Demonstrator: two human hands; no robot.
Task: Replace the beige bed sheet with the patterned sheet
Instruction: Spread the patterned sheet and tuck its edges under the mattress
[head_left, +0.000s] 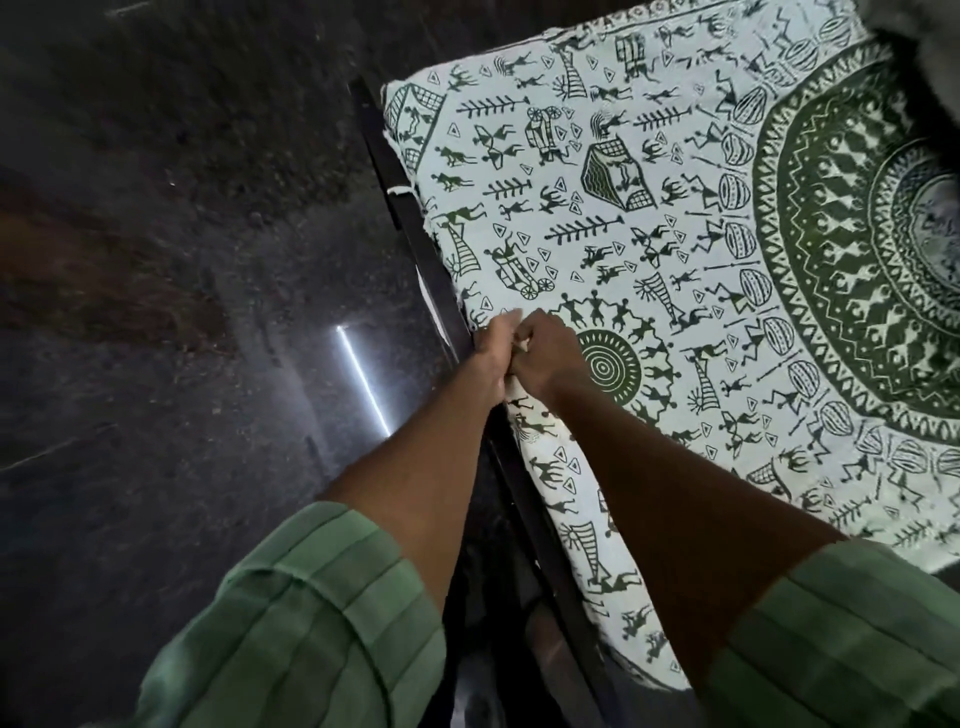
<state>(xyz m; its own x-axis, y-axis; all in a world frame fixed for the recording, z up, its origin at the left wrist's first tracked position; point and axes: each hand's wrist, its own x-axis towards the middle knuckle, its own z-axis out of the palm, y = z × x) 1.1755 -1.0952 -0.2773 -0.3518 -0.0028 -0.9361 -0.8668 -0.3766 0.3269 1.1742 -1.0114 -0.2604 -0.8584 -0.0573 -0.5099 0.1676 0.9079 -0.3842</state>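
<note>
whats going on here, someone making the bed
Yes. A person in green sleeves is fitting a white cotton sheet printed with dark green folk figures over a mattress. Both hands meet at its near side edge beside the dark bed frame: the left hand and right hand pinch the fabric there. No beige sheet is visible.

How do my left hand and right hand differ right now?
The left hand sits at the patterned sheet's edge beside the dark bed frame; the right hand rests further in, over the printed top. The left looks lighter, the right shadowed. Both pinch the sheet, touching.
</note>
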